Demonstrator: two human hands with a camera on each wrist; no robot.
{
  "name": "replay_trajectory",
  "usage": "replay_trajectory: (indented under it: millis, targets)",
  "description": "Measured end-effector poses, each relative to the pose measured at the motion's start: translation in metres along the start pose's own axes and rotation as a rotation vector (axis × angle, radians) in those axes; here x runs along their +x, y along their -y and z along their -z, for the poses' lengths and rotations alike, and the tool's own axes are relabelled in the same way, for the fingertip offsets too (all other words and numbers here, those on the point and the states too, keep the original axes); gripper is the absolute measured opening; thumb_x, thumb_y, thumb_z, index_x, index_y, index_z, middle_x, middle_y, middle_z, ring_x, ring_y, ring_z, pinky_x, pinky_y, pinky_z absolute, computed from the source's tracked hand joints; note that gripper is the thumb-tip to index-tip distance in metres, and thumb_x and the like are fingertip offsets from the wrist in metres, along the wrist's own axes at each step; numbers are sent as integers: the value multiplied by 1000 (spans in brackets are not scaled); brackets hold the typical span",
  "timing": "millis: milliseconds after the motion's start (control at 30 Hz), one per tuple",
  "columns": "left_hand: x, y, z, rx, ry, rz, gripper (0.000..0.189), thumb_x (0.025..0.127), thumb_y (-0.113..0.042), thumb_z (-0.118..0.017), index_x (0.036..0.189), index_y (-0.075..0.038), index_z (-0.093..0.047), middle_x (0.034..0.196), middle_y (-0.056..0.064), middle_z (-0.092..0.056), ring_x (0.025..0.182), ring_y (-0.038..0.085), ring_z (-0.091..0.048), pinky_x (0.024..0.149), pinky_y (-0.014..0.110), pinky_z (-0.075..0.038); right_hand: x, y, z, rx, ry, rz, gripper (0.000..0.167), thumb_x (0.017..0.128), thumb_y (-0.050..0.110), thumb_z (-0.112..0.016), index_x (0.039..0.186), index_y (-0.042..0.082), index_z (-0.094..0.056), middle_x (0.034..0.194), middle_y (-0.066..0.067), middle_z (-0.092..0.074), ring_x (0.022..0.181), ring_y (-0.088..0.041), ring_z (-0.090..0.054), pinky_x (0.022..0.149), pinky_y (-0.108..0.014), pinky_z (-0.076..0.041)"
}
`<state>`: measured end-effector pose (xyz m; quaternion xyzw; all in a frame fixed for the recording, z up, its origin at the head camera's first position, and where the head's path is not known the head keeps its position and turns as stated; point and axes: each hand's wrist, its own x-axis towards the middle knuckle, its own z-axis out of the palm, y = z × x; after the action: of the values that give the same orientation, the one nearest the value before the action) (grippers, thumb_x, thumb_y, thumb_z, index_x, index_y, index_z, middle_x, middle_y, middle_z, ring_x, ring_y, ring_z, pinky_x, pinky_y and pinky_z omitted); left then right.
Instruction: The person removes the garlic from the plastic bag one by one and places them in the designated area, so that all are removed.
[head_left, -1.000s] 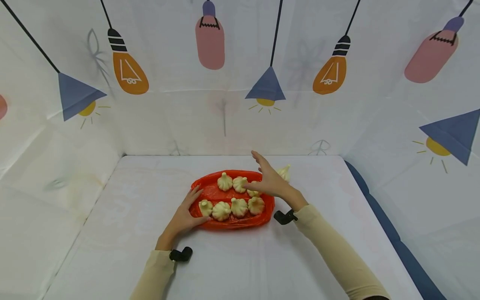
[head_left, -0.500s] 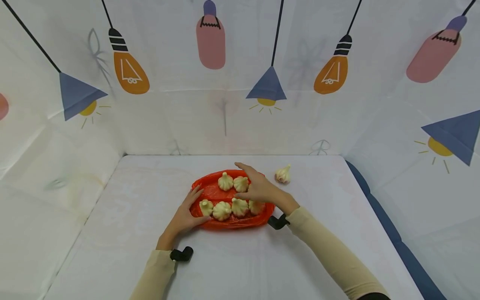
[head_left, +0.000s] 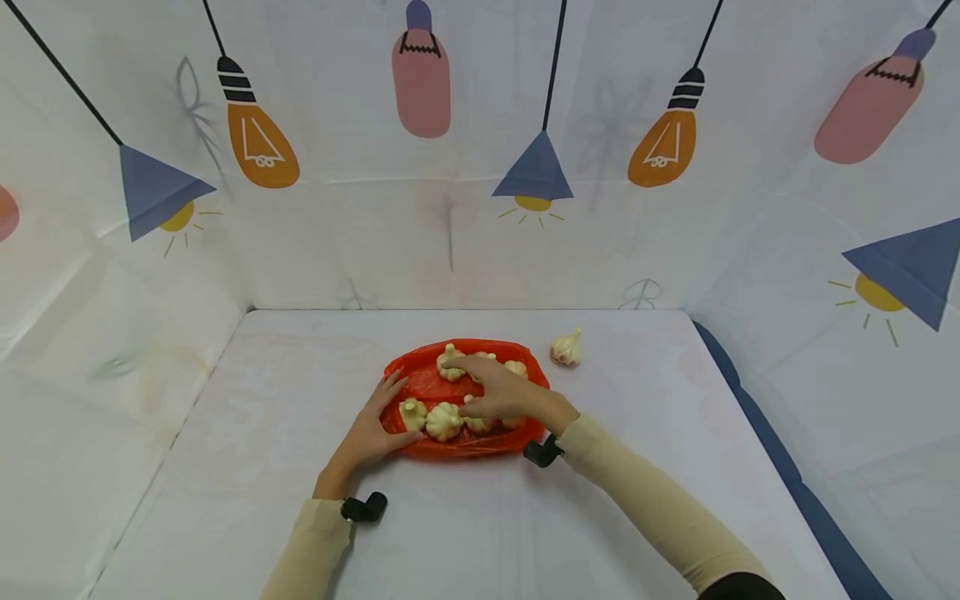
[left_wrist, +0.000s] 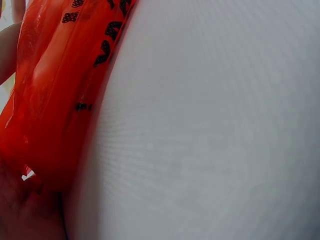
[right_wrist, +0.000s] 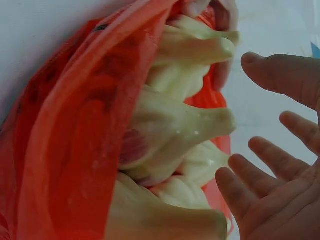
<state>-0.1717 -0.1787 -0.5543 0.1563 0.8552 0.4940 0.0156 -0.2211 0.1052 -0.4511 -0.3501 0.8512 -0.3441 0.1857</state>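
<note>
A red plastic bag (head_left: 427, 387), spread wide with its mouth facing up, contains several garlic bulbs (head_left: 444, 422). My left hand (head_left: 370, 429) holds the bag's left end, its fingers over the rim and thumb at the front. Dark print shows on the bag's side (left_wrist: 65, 90) in the left wrist view. Over the bulbs hovers my right hand (head_left: 498, 390), hiding some of them. The right wrist view shows this right hand (right_wrist: 280, 175) with fingers spread and nothing held, apart from the nearest garlic stem (right_wrist: 210, 122).
One loose garlic bulb (head_left: 566, 348) lies on the white table (head_left: 637, 400), to the right of the bag. Behind the table hangs a white cloth (head_left: 345, 233) printed with lamps. A dark blue edge (head_left: 765, 433) runs along the table's right side.
My right hand has moved left across the bag, from its right end to above the middle bulbs. The loose bulb has come into full view. My left hand stays in place.
</note>
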Motion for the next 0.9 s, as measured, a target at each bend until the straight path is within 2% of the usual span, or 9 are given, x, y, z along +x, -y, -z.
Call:
replay_trajectory:
  millis: [133, 300, 333, 400, 467, 533, 633, 767, 900]
  targets:
    - [0, 0, 0, -5, 1, 4, 98, 78, -34, -89, 160, -14, -39, 172, 3, -22, 160, 40, -7, 121, 74, -17, 3, -1, -5, -18, 44, 3, 67, 91, 21, -78, 151, 13, -49, 156, -5, -50, 140, -28, -48, 111, -46, -50]
    - [0, 0, 0, 4, 0, 20, 98, 78, -35, -89, 160, -16, -39, 173, 2, -21, 160, 40, -8, 120, 75, -18, 7, 3, -7, -86, 75, 18, 60, 91, 22, -77, 147, 15, -56, 154, -1, -52, 141, -21, -49, 112, -42, -49]
    - [0, 1, 0, 6, 0, 24, 98, 79, -36, -89, 160, -17, -38, 173, 2, -21, 160, 40, -8, 120, 75, -18, 7, 3, -6, -96, 84, 17, 59, 91, 21, -76, 146, 16, -56, 152, -1, -53, 131, -19, -56, 108, -39, -52]
    - [-1, 1, 0, 6, 1, 28, 98, 79, -36, -89, 160, -17, -38, 173, 2, -21, 160, 40, -8, 119, 76, -18, 7, 5, -6, -88, 113, 2, 57, 92, 18, -74, 146, 16, -57, 148, -2, -56, 102, -14, -66, 91, -33, -58]
    - [-1, 0, 1, -2, 1, 28, 98, 79, -36, -89, 160, -17, -38, 173, 1, -21, 160, 40, -7, 119, 75, -17, 8, 7, -6, -59, 143, -14, 56, 91, 11, -69, 146, 16, -57, 141, -4, -59, 72, -11, -59, 70, -27, -56]
    - [-1, 1, 1, -7, 1, 24, 98, 79, -35, -89, 160, -17, -38, 173, 2, -21, 160, 40, -6, 119, 76, -17, 8, 8, -6, -14, 173, -33, 58, 88, 3, -64, 145, 15, -57, 136, -7, -59, 56, -13, -45, 56, -24, -47]
    - [-1, 1, 2, -11, 0, 13, 98, 79, -34, -90, 160, -15, -38, 173, 2, -21, 160, 40, -6, 119, 76, -16, 10, 9, -9, -27, 187, -39, 61, 85, -4, -58, 142, 17, -60, 133, -4, -60, 73, -15, -52, 57, -21, -45]
    - [-1, 0, 2, -18, 3, 4, 98, 79, -33, -89, 160, -14, -38, 173, 2, -21, 160, 40, -6, 120, 75, -16, 14, 11, -14, -99, 195, -41, 59, 85, -7, -55, 137, 20, -64, 130, 5, -62, 109, -20, -54, 77, -22, -49]
    - [-2, -1, 3, -15, 5, 13, 99, 79, -35, -89, 160, -14, -38, 173, 2, -21, 160, 39, -7, 120, 75, -16, 18, 14, -17, -149, 222, -55, 58, 86, -8, -55, 133, 22, -67, 123, 10, -65, 109, -19, -56, 91, -27, -51]
